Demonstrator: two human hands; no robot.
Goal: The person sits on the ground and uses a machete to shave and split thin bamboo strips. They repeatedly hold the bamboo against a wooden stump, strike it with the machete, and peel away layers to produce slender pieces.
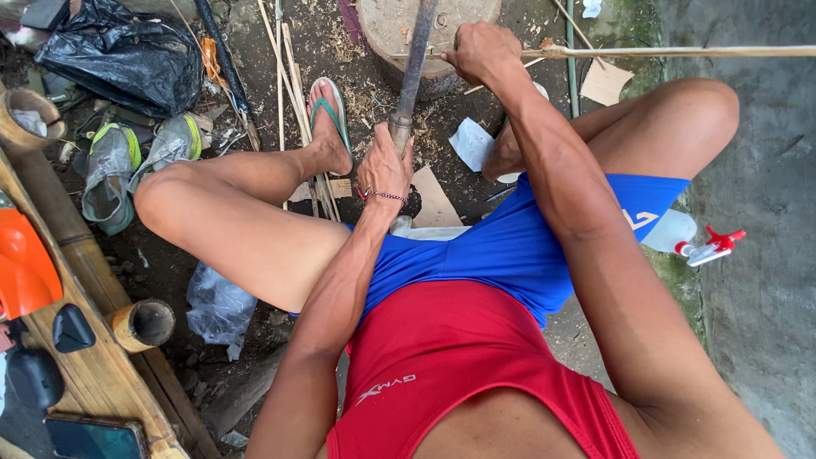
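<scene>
I sit low with my knees apart over a round wooden chopping block (387, 21) at the top of the view. My left hand (384, 166) is shut on the handle of a long dark machete (414, 64), whose blade reaches up across the block. My right hand (480, 51) grips a thin pale bamboo stick (680, 52) that runs off to the right edge, its near end resting at the block beside the blade. Wood shavings lie scattered around the block.
Thin bamboo strips (289, 76) lie on the ground by my left foot. A black plastic bag (119, 55) and worn shoes (115, 166) sit at upper left. Thick bamboo poles (140, 323) and a phone (93, 438) are at lower left. A spray bottle (697, 242) lies on the right.
</scene>
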